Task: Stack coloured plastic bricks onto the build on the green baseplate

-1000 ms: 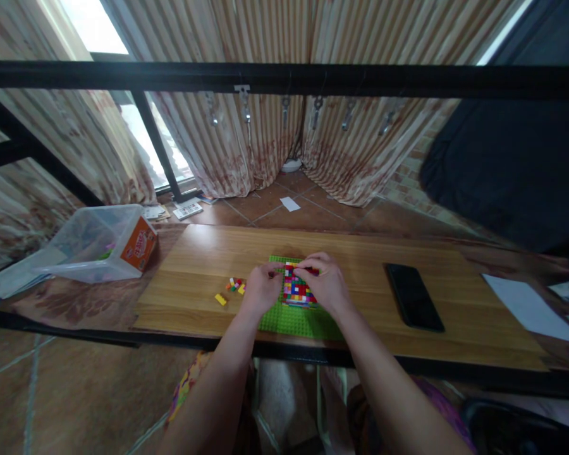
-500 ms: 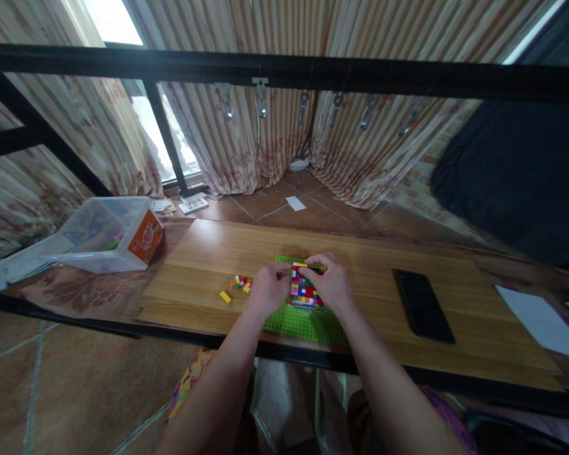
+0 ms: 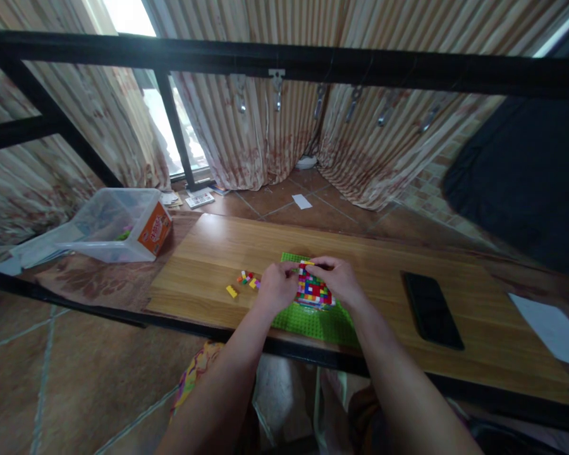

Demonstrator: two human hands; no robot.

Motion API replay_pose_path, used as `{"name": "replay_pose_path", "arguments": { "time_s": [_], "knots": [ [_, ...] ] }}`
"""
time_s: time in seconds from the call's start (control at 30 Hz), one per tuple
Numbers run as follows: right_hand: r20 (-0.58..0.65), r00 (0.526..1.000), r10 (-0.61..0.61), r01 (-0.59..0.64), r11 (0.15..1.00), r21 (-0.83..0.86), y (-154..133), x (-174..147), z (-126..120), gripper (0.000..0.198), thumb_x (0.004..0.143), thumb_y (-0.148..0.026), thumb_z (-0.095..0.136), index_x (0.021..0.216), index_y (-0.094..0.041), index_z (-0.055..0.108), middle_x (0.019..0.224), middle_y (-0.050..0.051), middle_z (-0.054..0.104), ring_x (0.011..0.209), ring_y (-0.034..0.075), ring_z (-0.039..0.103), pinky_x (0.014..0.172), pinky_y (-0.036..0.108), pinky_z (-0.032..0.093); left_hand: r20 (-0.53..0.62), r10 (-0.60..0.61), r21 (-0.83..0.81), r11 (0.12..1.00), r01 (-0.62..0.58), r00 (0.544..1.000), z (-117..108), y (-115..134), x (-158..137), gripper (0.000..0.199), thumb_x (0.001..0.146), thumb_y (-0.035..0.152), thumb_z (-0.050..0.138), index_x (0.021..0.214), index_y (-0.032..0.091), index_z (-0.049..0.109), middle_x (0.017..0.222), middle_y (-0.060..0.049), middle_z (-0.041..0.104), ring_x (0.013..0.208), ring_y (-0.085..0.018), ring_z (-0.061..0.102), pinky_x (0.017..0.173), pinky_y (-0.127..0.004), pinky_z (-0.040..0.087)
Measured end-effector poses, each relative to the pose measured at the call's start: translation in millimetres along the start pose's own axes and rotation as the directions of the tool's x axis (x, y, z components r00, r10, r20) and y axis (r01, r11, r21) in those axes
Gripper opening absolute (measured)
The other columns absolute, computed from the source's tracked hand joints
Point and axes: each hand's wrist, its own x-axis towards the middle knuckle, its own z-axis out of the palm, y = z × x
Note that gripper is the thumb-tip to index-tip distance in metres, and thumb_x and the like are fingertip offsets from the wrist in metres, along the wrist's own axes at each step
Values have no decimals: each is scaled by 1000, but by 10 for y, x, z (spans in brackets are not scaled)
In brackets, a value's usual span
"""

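A block of many-coloured toy bricks (image 3: pixel 315 292) stands on a green baseplate (image 3: pixel 313 322) near the table's front edge. My left hand (image 3: pixel 277 287) is closed against the left side of this build, its fingertips at the far left corner. From the right, my right hand (image 3: pixel 337 278) reaches over the far edge, thumb and fingers closed on the build's top near a yellow brick (image 3: pixel 307 262). Whether a loose brick sits between the fingertips is too small to tell. Left of my left hand lie several loose bricks (image 3: pixel 245 277) and a single yellow brick (image 3: pixel 231 291).
A black phone (image 3: pixel 432 309) lies to the right on the wooden board (image 3: pixel 208 253), with white paper (image 3: pixel 550 325) beyond it. At the left stands a clear plastic bin (image 3: pixel 109 243) with an orange label. A black metal bar (image 3: pixel 246 60) crosses in front of the curtains.
The view has shifted slightly, so the table and everything on it appear a little further right. Both hands stay at the brick build in nearly the same pose.
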Motion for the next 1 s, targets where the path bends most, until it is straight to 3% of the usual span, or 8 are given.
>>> {"name": "replay_pose_path", "arguments": {
  "time_s": [0.2,0.33,0.47,0.63,0.87,1.0],
  "knots": [
    [-6,999,-50,50,999,5,16,4,15,27,62,-43,78,77,-21,77,76,4,77,70,20,69,69,33,52,-5,2,-22,1000,-2,1000,12,1,-10,36,80,10,52,102,17,80,66,-1,70,60,-14,58,59,-23,43],
    [-25,998,-64,63,997,-32,36,-25,19,29,64,-43,78,82,-21,78,81,5,78,73,21,70,74,36,54,-1,-11,-85,996,11,1000,8,-42,20,35,80,9,54,104,16,78,80,-4,76,71,-16,65,67,-24,50],
    [-154,985,-79,76,997,-21,14,-46,-35,35,63,-40,79,91,-20,78,92,8,79,84,23,71,83,40,54,-83,-62,-216,975,43,995,-16,-97,77,29,78,10,58,100,12,77,88,-8,78,79,-18,69,74,-27,53],
    [-318,932,-177,175,984,-33,-106,-106,-115,25,77,-41,67,86,-20,77,88,8,78,82,23,70,81,38,54,-104,-85,-492,871,23,991,-12,-90,108,26,74,15,66,98,12,76,94,-7,77,82,-17,70,77,-28,55],
    [-98,931,-352,344,935,-90,-279,-240,-18,20,83,-40,66,87,-24,78,90,5,76,86,21,69,81,34,52,-54,-30,-594,804,-8,998,8,17,75,28,73,16,68,100,13,73,96,-7,77,78,-14,69,76,-27,57],
    [-72,926,-372,365,927,-90,-289,-260,38,17,82,-37,67,86,-24,78,89,5,74,86,21,68,82,35,51,-13,-10,-619,785,0,1000,38,79,39,31,73,15,69,104,13,71,92,-6,77,76,-14,69,75,-27,57]
  ]
}}
